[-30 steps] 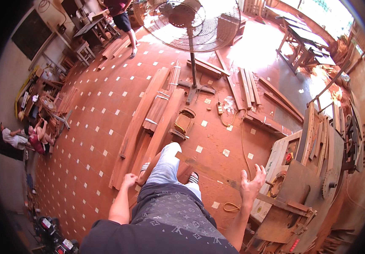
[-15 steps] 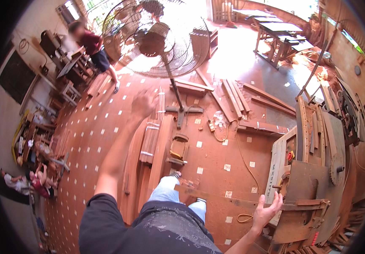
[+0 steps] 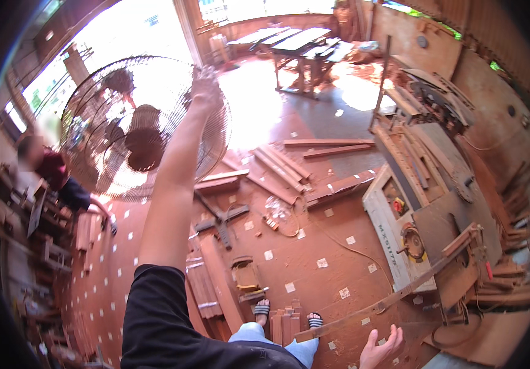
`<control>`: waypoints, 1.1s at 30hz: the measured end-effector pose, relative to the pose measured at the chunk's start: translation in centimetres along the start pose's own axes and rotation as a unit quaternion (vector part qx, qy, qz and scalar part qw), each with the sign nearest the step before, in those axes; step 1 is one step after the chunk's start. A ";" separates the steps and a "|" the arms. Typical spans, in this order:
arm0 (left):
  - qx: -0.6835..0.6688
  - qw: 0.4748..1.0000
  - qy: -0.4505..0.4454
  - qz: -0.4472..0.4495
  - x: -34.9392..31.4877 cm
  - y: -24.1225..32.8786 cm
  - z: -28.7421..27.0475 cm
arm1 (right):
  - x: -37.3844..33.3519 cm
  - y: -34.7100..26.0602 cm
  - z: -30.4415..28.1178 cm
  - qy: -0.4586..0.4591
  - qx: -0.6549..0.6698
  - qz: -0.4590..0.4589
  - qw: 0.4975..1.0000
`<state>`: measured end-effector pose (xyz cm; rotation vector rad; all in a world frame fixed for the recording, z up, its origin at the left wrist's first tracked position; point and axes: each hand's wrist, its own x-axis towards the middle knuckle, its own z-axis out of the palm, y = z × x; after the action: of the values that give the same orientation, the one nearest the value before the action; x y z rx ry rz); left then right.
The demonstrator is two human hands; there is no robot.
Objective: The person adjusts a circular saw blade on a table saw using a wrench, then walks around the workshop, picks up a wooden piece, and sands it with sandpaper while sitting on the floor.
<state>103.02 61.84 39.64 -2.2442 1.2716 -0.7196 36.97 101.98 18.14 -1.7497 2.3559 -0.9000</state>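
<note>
My left arm stretches far forward, across the front of a large pedestal fan [image 3: 145,144]. At the right rim of its wire guard my left hand [image 3: 204,86] appears closed on the edge, though glare washes out the fingers. Low on the right, my right hand [image 3: 383,349] is held palm up with fingers spread and nothing in it. Just beyond that hand, a long narrow wooden bar [image 3: 369,310] runs from beside my knee to a grey woodworking machine [image 3: 394,240]. The machine carries a handwheel [image 3: 412,242] and a red knob.
Long reddish boards [image 3: 219,277] and a small yellow-and-black stool-like object [image 3: 246,277] lie left of my feet. More planks [image 3: 277,166] and a cable cross the tiled floor ahead. Another person [image 3: 62,175] stands at the left. A work table [image 3: 302,55] stands at the back.
My left hand has moved forward and up to the fan's rim. The view has turned rightward and the fan appears closer. My right hand stays open, lower in view.
</note>
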 end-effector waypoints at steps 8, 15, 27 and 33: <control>0.023 0.999 0.017 0.039 -0.4 -4.9 1.7 | -5.7 -4.4 -2.7 0.028 -0.032 0.014 0.999; -0.003 0.973 0.195 0.124 -2.6 -1.4 1.4 | -7.6 -3.9 -2.6 0.062 -0.001 0.063 0.996; -0.252 0.864 0.401 0.173 -13.0 -13.3 10.0 | -8.1 -5.9 -2.9 0.049 0.046 0.023 0.997; -0.356 0.815 0.448 0.087 -21.9 -19.6 12.1 | -9.0 -9.9 -2.0 0.034 0.075 -0.001 0.997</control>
<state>113.59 91.76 37.84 -2.2929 2.5038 -1.5328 47.75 109.09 22.11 -1.6895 2.2615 -1.1217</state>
